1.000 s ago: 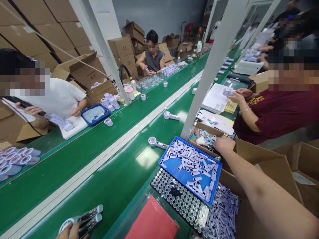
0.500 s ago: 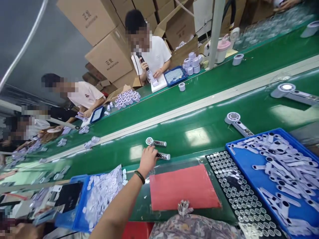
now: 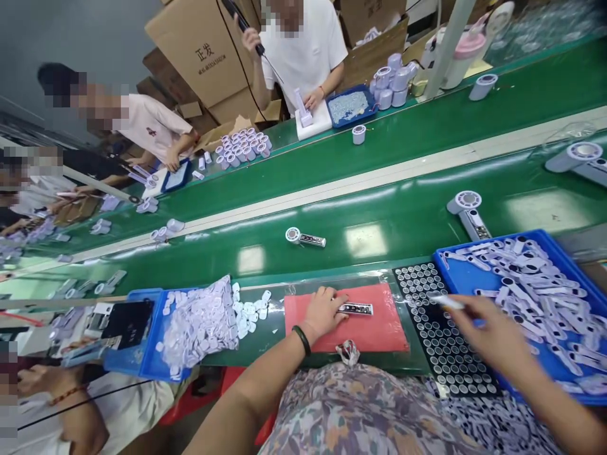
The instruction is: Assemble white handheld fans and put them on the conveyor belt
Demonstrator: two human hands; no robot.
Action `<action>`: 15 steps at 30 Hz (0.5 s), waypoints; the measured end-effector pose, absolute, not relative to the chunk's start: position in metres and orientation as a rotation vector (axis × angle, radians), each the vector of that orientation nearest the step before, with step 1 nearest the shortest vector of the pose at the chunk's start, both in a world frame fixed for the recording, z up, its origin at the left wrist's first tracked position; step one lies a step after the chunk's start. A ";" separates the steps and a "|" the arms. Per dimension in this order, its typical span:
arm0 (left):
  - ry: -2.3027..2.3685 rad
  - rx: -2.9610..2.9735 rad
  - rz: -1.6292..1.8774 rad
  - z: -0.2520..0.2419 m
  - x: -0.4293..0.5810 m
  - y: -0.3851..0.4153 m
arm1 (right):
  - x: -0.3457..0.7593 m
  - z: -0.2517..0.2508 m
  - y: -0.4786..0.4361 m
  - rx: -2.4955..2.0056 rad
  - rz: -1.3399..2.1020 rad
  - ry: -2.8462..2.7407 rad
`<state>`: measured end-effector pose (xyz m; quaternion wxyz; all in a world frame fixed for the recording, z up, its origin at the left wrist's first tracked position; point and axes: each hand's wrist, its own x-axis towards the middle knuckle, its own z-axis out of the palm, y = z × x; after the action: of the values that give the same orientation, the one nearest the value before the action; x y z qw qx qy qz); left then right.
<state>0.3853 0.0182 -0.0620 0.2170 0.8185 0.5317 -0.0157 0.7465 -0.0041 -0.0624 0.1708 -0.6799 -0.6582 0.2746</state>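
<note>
My left hand (image 3: 326,311) is closed over the round head of a small handheld fan (image 3: 358,308), which lies on a red mat (image 3: 379,335). The fan's handle points right and its circuit board shows; the head is hidden under my fingers. To the right, my right hand (image 3: 493,335) pinches a slim white cover piece (image 3: 448,302) above a black sheet of round discs (image 3: 429,328). Beside that hand, a blue tray (image 3: 462,272) holds a heap of white and lilac handle covers (image 3: 540,303).
Beyond the mat runs a green conveyor belt (image 3: 218,253), bearing one fan (image 3: 305,238) ahead and another fan (image 3: 469,212) farther right. A bag of small lilac parts (image 3: 203,328) lies left. A co-worker (image 3: 308,57) sits across, holding a black tool. Another person's hand (image 3: 47,382) is lower left.
My left hand has brought one fan from the belt onto the red mat. My right hand has come into view with a white cover piece. The camera view has shifted.
</note>
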 end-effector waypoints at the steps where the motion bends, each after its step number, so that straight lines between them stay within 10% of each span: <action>1: 1.438 2.251 0.014 -0.064 0.381 0.019 | 0.717 -0.062 -0.004 -1.784 0.854 -1.901; 15: 1.351 2.110 0.466 -0.078 0.377 0.012 | 0.580 -0.086 0.007 -1.431 0.961 -2.167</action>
<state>0.3772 0.0125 -0.0780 0.2924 0.7917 0.5071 0.1747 0.5798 0.0073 -0.0864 0.1850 -0.5079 -0.7691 0.3411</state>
